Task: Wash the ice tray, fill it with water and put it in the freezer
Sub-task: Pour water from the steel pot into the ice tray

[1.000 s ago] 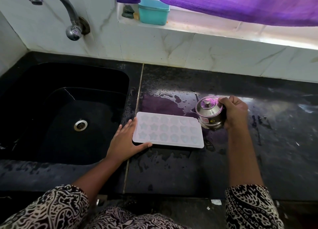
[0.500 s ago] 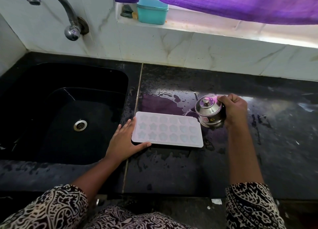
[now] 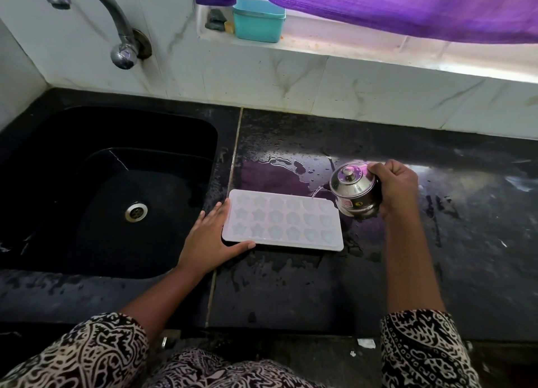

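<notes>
Ice tray (image 3: 282,223), pale lilac-white rectangular plastic w/ star and heart moulds, lies flat on the wet black stone counter (image 3: 291,285), just right of the black sink (image 3: 87,183). At its left edge the left hand (image 3: 211,239) rests flat, fingers straight, thumb along the near corner. Opposite, the right hand (image 3: 393,186) is curled round a small lidded steel pot (image 3: 356,188) tipped leftward. A thin stream seems to fall toward the far-right moulds, tho it's faint. Best approach: pour slow and low, stop below the rims, brace the tray.

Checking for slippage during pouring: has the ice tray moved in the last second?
No. The ice tray keeps its place against the sink drain and the counter seam.
</notes>
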{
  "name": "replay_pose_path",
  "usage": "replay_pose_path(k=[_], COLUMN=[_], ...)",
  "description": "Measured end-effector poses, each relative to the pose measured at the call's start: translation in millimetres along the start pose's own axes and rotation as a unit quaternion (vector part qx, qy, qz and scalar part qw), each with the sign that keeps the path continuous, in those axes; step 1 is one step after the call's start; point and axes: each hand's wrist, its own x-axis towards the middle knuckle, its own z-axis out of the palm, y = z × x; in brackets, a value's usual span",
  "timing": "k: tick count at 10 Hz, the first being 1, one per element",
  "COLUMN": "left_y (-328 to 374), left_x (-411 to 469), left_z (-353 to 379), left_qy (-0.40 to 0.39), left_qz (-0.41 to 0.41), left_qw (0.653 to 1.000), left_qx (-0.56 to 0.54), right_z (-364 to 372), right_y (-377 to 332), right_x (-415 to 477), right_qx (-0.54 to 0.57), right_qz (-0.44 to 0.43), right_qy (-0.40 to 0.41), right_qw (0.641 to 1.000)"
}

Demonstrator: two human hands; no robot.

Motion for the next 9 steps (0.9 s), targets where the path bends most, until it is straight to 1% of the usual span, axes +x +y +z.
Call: replay_pose_path(k=[3,8,9], left_y=[-0.7,3.1,3.1], left_x=[-0.2,-0.7,-1.2], left_z=[-0.2,-2.7,-2.4], left_qy=[-0.004,-0.007,-0.007], left_qz=[-0.001,-0.006,-0.007], left_qw=[1.000,1.000,1.000], left_qx=[0.002,0.005,0.004], right_z=[-1.4,-0.5,-2.0], right_y=[0.4,3.6,3.6], right_x=[0.4,2.3,4.6], right_qx=[-0.012,0.017,0.079], right_qz=[-0.002,0.005,0.035], right_qy=[-0.002,-0.012,-0.012], right_qw=[1.000,1.000,0.996])
